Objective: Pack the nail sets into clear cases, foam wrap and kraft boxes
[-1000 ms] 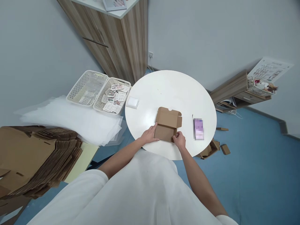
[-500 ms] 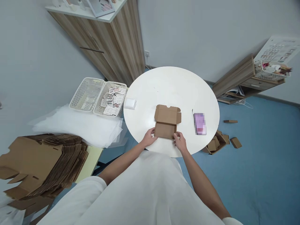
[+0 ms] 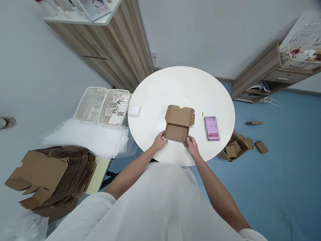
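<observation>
your left hand has its fingers against the near left corner of the cardboard box, thumb spread apart from them; you cannot tell whether it grips. your right hand is clamped on the near right corner. the box sits on the white worktop in front of you, its lid folded open on the far side. to its right lies a blurred purple item; well to its left, a white packet lies near the worktop's edge.
</observation>
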Available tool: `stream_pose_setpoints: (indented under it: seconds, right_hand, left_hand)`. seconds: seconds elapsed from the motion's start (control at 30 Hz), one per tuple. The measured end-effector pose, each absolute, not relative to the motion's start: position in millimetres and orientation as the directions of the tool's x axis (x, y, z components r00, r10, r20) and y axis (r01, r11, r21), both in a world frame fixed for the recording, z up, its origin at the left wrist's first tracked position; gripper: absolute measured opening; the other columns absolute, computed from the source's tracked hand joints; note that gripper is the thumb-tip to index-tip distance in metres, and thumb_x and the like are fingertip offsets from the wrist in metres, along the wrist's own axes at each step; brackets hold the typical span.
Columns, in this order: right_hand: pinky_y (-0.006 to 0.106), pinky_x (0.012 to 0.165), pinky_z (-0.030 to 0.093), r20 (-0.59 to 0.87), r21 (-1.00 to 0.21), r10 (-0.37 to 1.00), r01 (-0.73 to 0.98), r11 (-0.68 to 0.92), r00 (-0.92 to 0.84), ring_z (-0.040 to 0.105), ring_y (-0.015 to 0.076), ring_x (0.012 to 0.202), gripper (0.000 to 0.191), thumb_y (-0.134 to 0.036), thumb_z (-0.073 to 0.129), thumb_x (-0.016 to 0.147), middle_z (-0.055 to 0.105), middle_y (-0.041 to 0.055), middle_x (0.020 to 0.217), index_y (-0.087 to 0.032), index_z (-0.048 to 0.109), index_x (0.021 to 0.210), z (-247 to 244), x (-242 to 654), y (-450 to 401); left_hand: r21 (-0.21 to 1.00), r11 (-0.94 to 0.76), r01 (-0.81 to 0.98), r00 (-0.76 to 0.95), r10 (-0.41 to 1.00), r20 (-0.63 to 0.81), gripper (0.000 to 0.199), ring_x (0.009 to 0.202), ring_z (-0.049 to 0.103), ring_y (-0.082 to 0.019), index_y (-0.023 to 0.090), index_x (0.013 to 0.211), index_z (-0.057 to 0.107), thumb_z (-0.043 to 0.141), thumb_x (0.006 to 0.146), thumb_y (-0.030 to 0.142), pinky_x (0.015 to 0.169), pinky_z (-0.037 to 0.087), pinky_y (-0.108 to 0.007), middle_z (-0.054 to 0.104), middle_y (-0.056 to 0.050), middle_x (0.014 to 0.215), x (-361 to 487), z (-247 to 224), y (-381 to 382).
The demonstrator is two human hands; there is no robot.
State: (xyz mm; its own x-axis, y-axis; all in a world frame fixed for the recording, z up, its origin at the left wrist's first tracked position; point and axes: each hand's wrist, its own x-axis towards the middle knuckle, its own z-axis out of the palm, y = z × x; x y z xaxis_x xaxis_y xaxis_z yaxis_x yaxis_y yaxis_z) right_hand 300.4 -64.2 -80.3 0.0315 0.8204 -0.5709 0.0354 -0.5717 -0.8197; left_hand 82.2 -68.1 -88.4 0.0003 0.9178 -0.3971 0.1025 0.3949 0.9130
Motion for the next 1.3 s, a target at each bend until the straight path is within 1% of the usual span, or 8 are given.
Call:
stream_pose_setpoints:
  seconds: [0.23, 0.43, 0.63, 0.77, 0.87, 1.07, 1.17, 1.3]
  right_hand:
    - [0.030, 0.070, 0.048, -0.554, -0.820, 0.832, 0.153, -0.552, 0.033, 0.056, 0.0140, 0.073, 0.051, -0.052, 0.042, 0.076, 0.053, 0.0062, 0.108, -0.023, 0.042, 0.117, -83, 305, -69]
    - [0.033, 0.076, 0.041, -0.195, -0.858, 0.950, 0.426, -0.285, 0.242, 0.047, 0.0138, 0.075, 0.052, -0.045, 0.039, 0.079, 0.041, 0.0110, 0.114, -0.019, 0.035, 0.123, -65, 294, -74]
    - [0.033, 0.071, 0.042, -0.042, -0.909, 0.997, 0.411, -0.063, 0.059, 0.045, 0.0134, 0.070, 0.042, -0.040, 0.044, 0.078, 0.048, 0.0071, 0.100, -0.020, 0.043, 0.114, -34, 229, -62]
    - [0.033, 0.074, 0.043, -0.143, -0.929, 0.980, 0.361, -0.086, -0.136, 0.049, 0.0161, 0.081, 0.036, -0.041, 0.047, 0.077, 0.052, 0.0073, 0.101, -0.021, 0.051, 0.106, -18, 158, -45]
    - [0.032, 0.075, 0.044, -0.354, -0.913, 0.912, 0.286, -0.289, -0.206, 0.051, 0.0167, 0.088, 0.040, -0.045, 0.049, 0.075, 0.052, 0.0073, 0.110, -0.023, 0.051, 0.107, -20, 103, -24]
    - [0.026, 0.068, 0.047, -0.644, -0.765, 0.743, 0.133, -0.630, -0.182, 0.053, 0.0175, 0.095, 0.040, -0.051, 0.046, 0.074, 0.051, 0.0042, 0.116, -0.027, 0.052, 0.105, -44, 31, 25]
    - [0.025, 0.066, 0.048, -0.697, -0.716, 0.704, 0.067, -0.695, -0.135, 0.052, 0.0167, 0.096, 0.040, -0.052, 0.043, 0.075, 0.049, 0.0033, 0.118, -0.028, 0.051, 0.106, -51, 13, 42]
    - [0.026, 0.063, 0.049, -0.716, -0.696, 0.692, 0.030, -0.717, -0.092, 0.051, 0.0158, 0.093, 0.039, -0.052, 0.041, 0.075, 0.048, 0.0018, 0.116, -0.031, 0.051, 0.107, -58, -8, 55]
  left_hand:
    - [0.892, 0.421, 0.163, -0.040, 0.907, -0.420, 0.069, 0.120, 0.037, -0.025, 0.022, 0.128, 0.036, 0.056, 0.062, 0.012, 0.097, 0.031, -0.043, 0.040, -0.009, 0.131, 86, -82, -73]
    - [0.883, 0.429, 0.190, -0.077, 0.903, -0.422, 0.066, 0.122, 0.036, -0.024, 0.023, 0.128, 0.036, 0.061, 0.067, 0.022, 0.094, 0.035, -0.039, 0.037, -0.010, 0.133, 74, -77, -83]
    - [0.841, 0.456, 0.290, -0.247, 0.885, -0.395, 0.051, 0.116, 0.042, -0.023, 0.020, 0.122, 0.042, 0.056, 0.075, 0.036, 0.088, 0.041, -0.035, 0.043, -0.012, 0.127, 20, -73, -77]
    - [0.793, 0.548, 0.268, -0.423, 0.806, -0.414, 0.047, 0.109, 0.047, -0.022, 0.018, 0.119, 0.043, 0.052, 0.077, 0.037, 0.087, 0.041, -0.034, 0.045, -0.012, 0.123, -32, -71, -62]
    - [0.791, 0.576, 0.207, -0.491, 0.760, -0.425, 0.051, 0.110, 0.046, -0.022, 0.019, 0.122, 0.039, 0.053, 0.077, 0.038, 0.089, 0.040, -0.033, 0.040, -0.012, 0.127, -69, -73, -49]
    - [0.811, 0.569, 0.134, -0.419, 0.775, -0.474, 0.066, 0.125, 0.030, -0.025, 0.022, 0.132, 0.024, 0.047, 0.077, 0.050, 0.099, 0.030, -0.034, 0.018, -0.010, 0.141, -111, -83, -16]
    - [0.803, 0.588, 0.100, -0.393, 0.764, -0.511, 0.068, 0.129, 0.022, -0.025, 0.021, 0.135, 0.015, 0.038, 0.080, 0.055, 0.103, 0.023, -0.035, 0.009, -0.009, 0.144, -117, -85, -4]
    - [0.803, 0.588, 0.099, -0.379, 0.768, -0.515, 0.066, 0.131, 0.017, -0.024, 0.024, 0.136, 0.011, 0.032, 0.082, 0.055, 0.103, 0.022, -0.036, 0.013, -0.006, 0.143, -120, -79, 3]
